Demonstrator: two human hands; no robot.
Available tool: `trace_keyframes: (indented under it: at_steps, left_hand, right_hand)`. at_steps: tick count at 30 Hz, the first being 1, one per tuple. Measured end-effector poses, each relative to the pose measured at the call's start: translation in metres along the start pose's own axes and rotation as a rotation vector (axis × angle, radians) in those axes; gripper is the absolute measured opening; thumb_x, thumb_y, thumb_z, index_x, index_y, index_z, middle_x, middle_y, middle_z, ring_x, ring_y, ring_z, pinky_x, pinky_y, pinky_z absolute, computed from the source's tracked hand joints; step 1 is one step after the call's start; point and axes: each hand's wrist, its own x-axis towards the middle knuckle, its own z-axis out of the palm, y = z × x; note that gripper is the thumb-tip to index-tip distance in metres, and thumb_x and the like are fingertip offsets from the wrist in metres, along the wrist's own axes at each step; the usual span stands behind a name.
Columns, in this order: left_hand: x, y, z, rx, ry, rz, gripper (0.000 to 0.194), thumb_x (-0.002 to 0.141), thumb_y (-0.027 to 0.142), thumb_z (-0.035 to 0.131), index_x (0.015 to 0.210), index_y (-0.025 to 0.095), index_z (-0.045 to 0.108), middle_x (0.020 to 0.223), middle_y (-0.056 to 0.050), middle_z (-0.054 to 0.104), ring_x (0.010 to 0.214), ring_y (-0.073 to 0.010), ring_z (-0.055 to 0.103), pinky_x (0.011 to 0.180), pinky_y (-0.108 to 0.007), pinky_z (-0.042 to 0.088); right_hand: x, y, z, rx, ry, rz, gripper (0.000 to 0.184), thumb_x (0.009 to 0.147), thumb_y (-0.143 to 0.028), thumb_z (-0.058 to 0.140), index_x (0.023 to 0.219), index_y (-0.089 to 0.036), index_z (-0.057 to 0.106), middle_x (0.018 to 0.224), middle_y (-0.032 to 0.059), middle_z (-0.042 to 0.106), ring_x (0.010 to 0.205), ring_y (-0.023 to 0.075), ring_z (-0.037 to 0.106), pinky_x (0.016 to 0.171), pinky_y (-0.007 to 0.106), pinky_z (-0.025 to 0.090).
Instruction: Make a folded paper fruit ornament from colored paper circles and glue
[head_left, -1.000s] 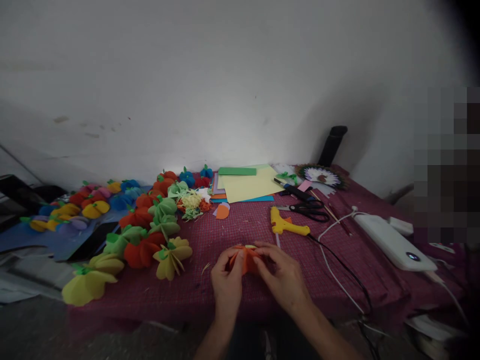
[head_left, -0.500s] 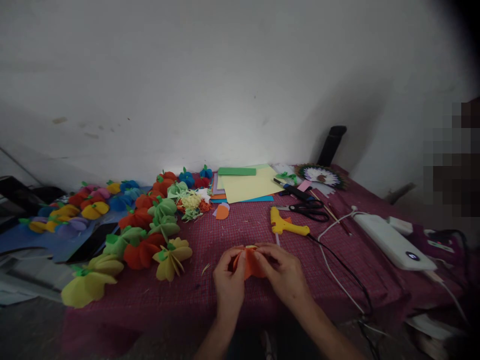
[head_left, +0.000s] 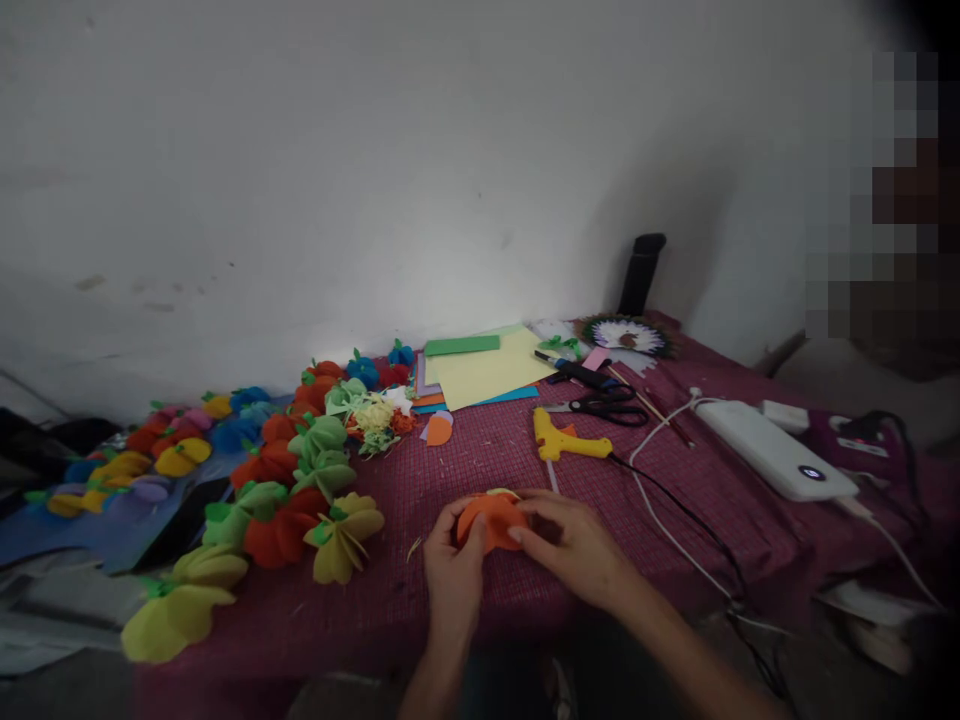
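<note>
Near the front of the cloth-covered table, my left hand point(head_left: 454, 575) pinches the left side of an orange paper piece point(head_left: 491, 522) with rounded, petal-like layers. A bit of pale yellow shows along its top edge. On the other side, my right hand point(head_left: 574, 548) grips the right edge between thumb and fingers. My fingers hide the back of the piece. Just beyond my right hand lies a yellow glue gun point(head_left: 574, 446) with its nozzle end toward the left. Loose orange and lilac cut shapes point(head_left: 439, 430) rest farther back.
Several finished paper pumpkins point(head_left: 285, 520) in yellow, red, green and blue fill the left. Coloured paper sheets point(head_left: 484, 375) lie at the back beside black-handled scissors point(head_left: 611, 407). A white power bank point(head_left: 776, 452) and trailing cables point(head_left: 675, 510) occupy the right. A person stands at far right.
The orange piece now shows a wider, rounder face between my hands. My right thumb has shifted to its lower right edge. The camera view has turned slightly.
</note>
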Motion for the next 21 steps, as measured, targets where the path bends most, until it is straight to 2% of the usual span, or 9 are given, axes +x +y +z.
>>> trace_keyframes:
  at_steps: [3, 5, 11, 17, 21]
  left_hand:
    - [-0.002, 0.001, 0.002, 0.077, -0.003, 0.031, 0.019, 0.069, 0.024, 0.062, 0.086, 0.016, 0.063, 0.087, -0.004, 0.065, 0.082, -0.0167, 0.06, 0.079, -0.029, 0.046]
    - [-0.004, 0.001, 0.005, 0.153, 0.002, 0.063, 0.021, 0.068, 0.023, 0.063, 0.087, 0.016, 0.063, 0.09, -0.005, 0.065, 0.083, -0.0173, 0.06, 0.08, -0.03, 0.046]
    - [-0.009, -0.002, 0.009, 0.33, 0.043, 0.169, 0.017, 0.072, 0.028, 0.061, 0.084, 0.017, 0.066, 0.084, -0.005, 0.065, 0.078, -0.0185, 0.06, 0.074, -0.031, 0.047]
    - [-0.014, 0.001, 0.004, 0.461, -0.002, 0.308, 0.02, 0.075, 0.031, 0.06, 0.09, 0.02, 0.068, 0.094, -0.007, 0.063, 0.087, -0.0206, 0.06, 0.081, -0.035, 0.047]
    - [-0.017, 0.002, 0.0, 0.449, -0.004, 0.374, 0.021, 0.077, 0.032, 0.057, 0.091, 0.019, 0.067, 0.108, -0.009, 0.058, 0.101, -0.0232, 0.055, 0.088, -0.038, 0.044]
  right_hand:
    - [0.002, 0.002, 0.006, -0.017, 0.072, 0.033, 0.011, 0.078, -0.022, 0.057, 0.079, -0.021, 0.067, 0.102, 0.0062, 0.066, 0.092, 0.0184, 0.062, 0.083, 0.03, 0.047]
    - [0.004, 0.0, 0.009, -0.027, 0.138, 0.047, 0.013, 0.079, -0.019, 0.055, 0.074, -0.021, 0.066, 0.098, 0.0053, 0.067, 0.088, 0.0174, 0.063, 0.08, 0.03, 0.048]
    - [0.002, -0.005, 0.01, -0.026, 0.235, -0.006, 0.014, 0.081, -0.019, 0.053, 0.073, -0.022, 0.064, 0.09, 0.0025, 0.068, 0.081, 0.0159, 0.064, 0.074, 0.027, 0.049]
    - [0.0, -0.003, 0.011, -0.007, 0.312, 0.012, 0.016, 0.082, -0.021, 0.052, 0.075, -0.022, 0.066, 0.089, 0.0029, 0.069, 0.083, 0.0163, 0.064, 0.075, 0.027, 0.049]
    - [0.002, -0.003, 0.009, -0.001, 0.326, 0.031, 0.015, 0.081, -0.018, 0.052, 0.075, -0.021, 0.065, 0.087, 0.0023, 0.068, 0.081, 0.0157, 0.064, 0.074, 0.027, 0.049]
